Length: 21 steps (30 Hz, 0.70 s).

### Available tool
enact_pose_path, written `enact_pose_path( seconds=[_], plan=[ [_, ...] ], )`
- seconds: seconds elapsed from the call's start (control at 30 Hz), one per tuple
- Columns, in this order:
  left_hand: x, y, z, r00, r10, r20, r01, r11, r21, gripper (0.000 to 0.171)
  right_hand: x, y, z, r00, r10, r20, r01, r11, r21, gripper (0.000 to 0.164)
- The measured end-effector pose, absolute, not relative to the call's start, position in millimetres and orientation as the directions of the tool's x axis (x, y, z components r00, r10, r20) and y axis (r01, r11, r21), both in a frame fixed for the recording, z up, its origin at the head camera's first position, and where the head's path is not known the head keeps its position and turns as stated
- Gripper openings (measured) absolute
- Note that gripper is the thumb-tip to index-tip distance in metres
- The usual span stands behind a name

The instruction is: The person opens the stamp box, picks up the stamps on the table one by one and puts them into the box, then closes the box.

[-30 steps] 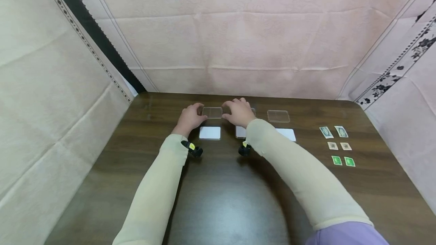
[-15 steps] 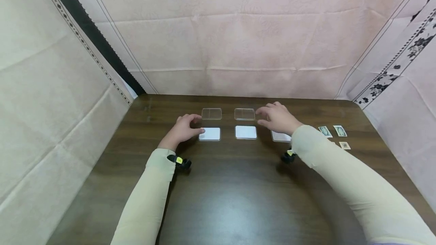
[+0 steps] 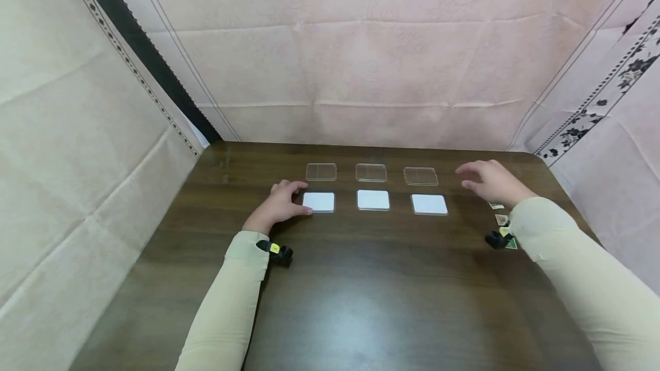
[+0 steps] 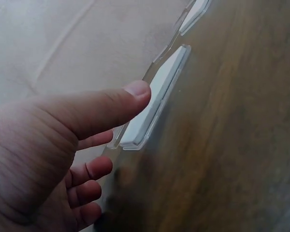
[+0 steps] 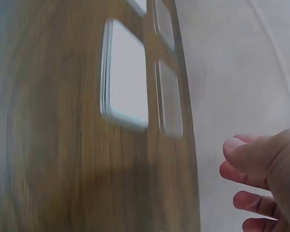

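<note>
My left hand point(image 3: 278, 206) is beside the leftmost white rectangular slab point(image 3: 322, 202), thumb and fingers apart. In the left wrist view its thumb point(image 4: 111, 108) overlaps that slab point(image 4: 157, 96), which sits in a shallow clear plastic case; whether they touch I cannot tell. Two more such slabs, a middle one point(image 3: 373, 200) and a right one point(image 3: 429, 204), continue the row. My right hand point(image 3: 492, 181) hovers right of the row, holding nothing, fingers loosely bent. Small printed stamp-like pieces point(image 3: 502, 220) lie partly hidden under the right hand and wrist.
Behind the slabs lie three clear plastic covers, left point(image 3: 321, 172), middle point(image 3: 370, 173) and right point(image 3: 420, 176). The brown wooden table point(image 3: 361, 302) ends at a pale cloth backdrop point(image 3: 361, 73). Cloth also hangs at both sides.
My right hand has swept rightward from the middle cover to above the small printed pieces. My left hand has come back from the left cover to beside the left slab.
</note>
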State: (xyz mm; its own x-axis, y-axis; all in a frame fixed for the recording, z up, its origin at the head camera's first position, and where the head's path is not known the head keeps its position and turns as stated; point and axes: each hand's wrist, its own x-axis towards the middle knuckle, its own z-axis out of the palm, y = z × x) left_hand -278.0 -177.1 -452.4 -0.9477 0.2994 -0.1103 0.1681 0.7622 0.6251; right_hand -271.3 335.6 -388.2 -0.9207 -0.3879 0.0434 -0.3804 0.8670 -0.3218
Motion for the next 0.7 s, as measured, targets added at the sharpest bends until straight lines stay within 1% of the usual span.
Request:
enact_pose_path(
  seconds=[0.1, 0.33, 0.53, 0.7],
  plan=[
    [-278.1, -176.4, -454.7, -0.947, 0.304, -0.106, 0.174, 0.759, 0.627, 0.074, -269.7, 359.2, -392.3, -0.942, -0.335, 0.01, -0.318, 0.885, -0.341, 0.036],
    [-280.5, -177.0, -461.0, -0.946, 0.31, -0.094, 0.196, 0.779, 0.596, 0.074, -264.6, 401.0, -408.2, -0.954, -0.3, -0.026, -0.277, 0.908, -0.314, 0.039],
    [-282.3, -178.1, -465.3, -0.945, 0.32, -0.07, 0.229, 0.798, 0.558, 0.074, -265.1, 417.7, -424.7, -0.96, -0.261, -0.097, -0.231, 0.941, -0.249, 0.045],
    [-283.2, -178.8, -469.7, -0.946, 0.319, -0.059, 0.234, 0.798, 0.556, 0.072, -266.4, 422.3, -432.7, -0.959, -0.255, -0.126, -0.224, 0.95, -0.219, 0.051]
  ],
)
